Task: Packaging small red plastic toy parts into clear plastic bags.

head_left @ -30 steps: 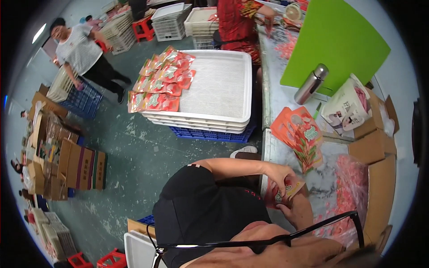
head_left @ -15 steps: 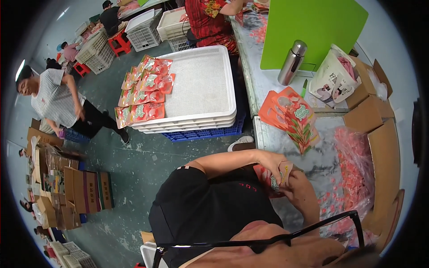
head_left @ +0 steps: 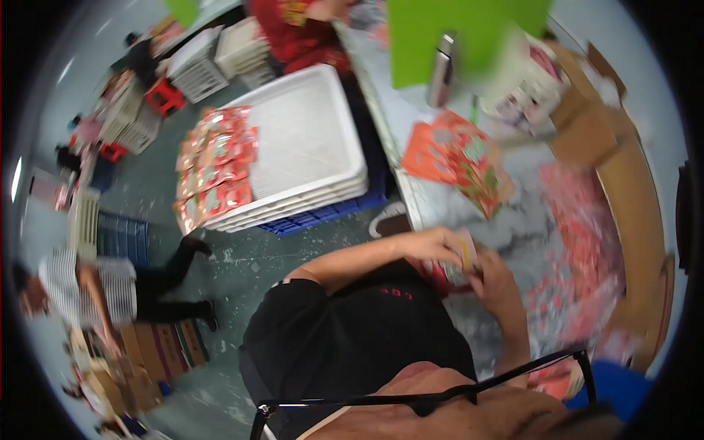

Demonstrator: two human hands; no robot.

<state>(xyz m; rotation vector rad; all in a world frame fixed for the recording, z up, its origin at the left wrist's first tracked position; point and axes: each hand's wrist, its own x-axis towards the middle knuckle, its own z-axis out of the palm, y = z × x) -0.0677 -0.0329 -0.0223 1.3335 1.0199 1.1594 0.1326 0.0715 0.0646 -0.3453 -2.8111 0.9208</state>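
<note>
In front of my chest, a red pouch (head_left: 444, 276) with a pale top edge is held between both hands. My left hand (head_left: 438, 246) is closed on its upper side, fingers bent over the top. My right hand (head_left: 499, 284) pinches the other side of the pouch near the top edge. Whether its mouth is parted cannot be made out through the blur. Beyond my hands, a fanned stack of flat red-orange pouches (head_left: 455, 158) lies on the worktable (head_left: 506, 213). Small pink-red wrapped pieces (head_left: 576, 257) are heaped to the right of my hands, partly under clear plastic.
Filled pouches (head_left: 216, 165) lie in rows on stacked white mesh trays (head_left: 301, 110) at left, over a blue crate (head_left: 323, 213). A steel flask (head_left: 442, 70), a white bag (head_left: 528, 88), a green board (head_left: 411, 44) and cardboard (head_left: 638, 213) border the table. A person (head_left: 88, 286) walks at far left.
My view has turned, shifting the table and trays left and up. Both hands still hold the pouch. The person in the striped shirt appears lower at the left, in mid-stride.
</note>
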